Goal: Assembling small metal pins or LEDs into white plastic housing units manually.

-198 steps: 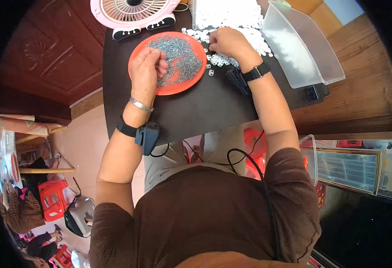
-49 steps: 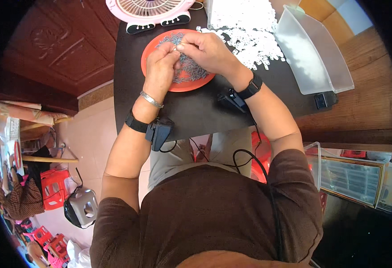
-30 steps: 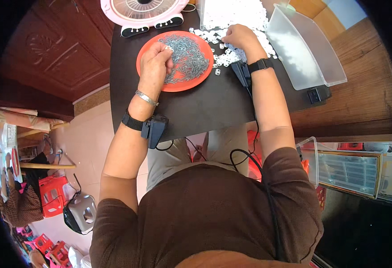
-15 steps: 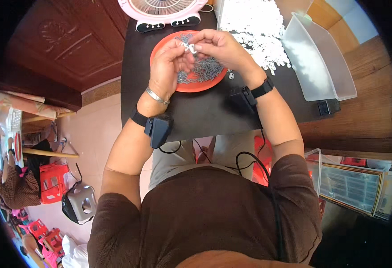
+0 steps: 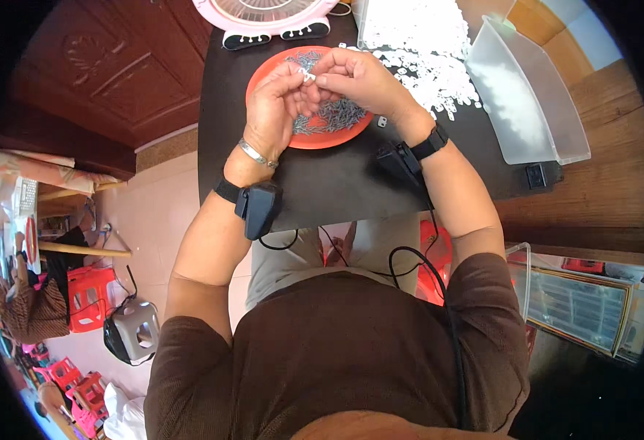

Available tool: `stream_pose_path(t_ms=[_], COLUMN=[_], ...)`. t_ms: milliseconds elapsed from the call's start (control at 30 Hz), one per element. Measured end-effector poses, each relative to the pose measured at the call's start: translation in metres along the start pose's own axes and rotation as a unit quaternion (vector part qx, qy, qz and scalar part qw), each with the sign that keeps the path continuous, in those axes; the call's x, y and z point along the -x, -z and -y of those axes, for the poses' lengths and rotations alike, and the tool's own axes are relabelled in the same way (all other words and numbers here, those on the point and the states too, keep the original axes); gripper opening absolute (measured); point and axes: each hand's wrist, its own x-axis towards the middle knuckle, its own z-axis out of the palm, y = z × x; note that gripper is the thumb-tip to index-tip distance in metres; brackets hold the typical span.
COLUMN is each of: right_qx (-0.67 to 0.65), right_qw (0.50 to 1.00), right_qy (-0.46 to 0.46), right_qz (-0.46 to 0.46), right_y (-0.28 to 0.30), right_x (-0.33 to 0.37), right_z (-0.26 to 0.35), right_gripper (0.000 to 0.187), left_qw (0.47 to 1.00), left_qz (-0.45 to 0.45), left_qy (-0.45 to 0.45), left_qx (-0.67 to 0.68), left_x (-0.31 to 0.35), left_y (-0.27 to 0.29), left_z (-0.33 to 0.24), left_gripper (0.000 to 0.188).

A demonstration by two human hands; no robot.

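Note:
Above a round red-orange tray [image 5: 329, 141] my two hands meet, fingertips nearly touching. My left hand [image 5: 276, 103] pinches a small white plastic piece [image 5: 307, 75] between thumb and forefinger. From the other side my right hand [image 5: 359, 77] is closed at the same white piece, thumb against fingers; whether a second part is in its grip is too small to tell. Many small grey screw-like pieces [image 5: 340, 114] lie in the tray under the hands. To the right, a large heap of small white plastic pieces [image 5: 428, 73] spreads over the dark table [image 5: 322, 187].
A pink fan [image 5: 267, 11] with shoe-shaped feet stands behind the tray. At the right is a translucent plastic bin [image 5: 524, 110], with a small black box [image 5: 536, 176] near its corner. One loose white piece [image 5: 382, 122] lies beside the tray. Another person [image 5: 39, 308] sits far left.
The right fingers have come closer to the left ones, and the white pieces that showed slightly apart now appear together. Otherwise both arms stay nearly in place.

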Motion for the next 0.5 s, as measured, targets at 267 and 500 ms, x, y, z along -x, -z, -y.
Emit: stream_pose_path(t_ms=[267,500], right_qx=[-0.083,-0.060], right_qw=[0.994,0.994], right_qy=[-0.012,0.003], right_qz=[-0.070,-0.095], right_y=[0.006,0.001], right_x=[-0.001,0.000], right_z=[0.002,0.003], right_gripper=[0.020,0.023], left_qw=[0.997,0.984], left_qz=[-0.057,-0.112], left_qy=[0.003,0.002], left_qx=[-0.045,-0.136], left_x=[0.003,0.003], left_y=[-0.005,-0.013], left_z=[-0.002,0.001], left_gripper=[0.012,0.010])
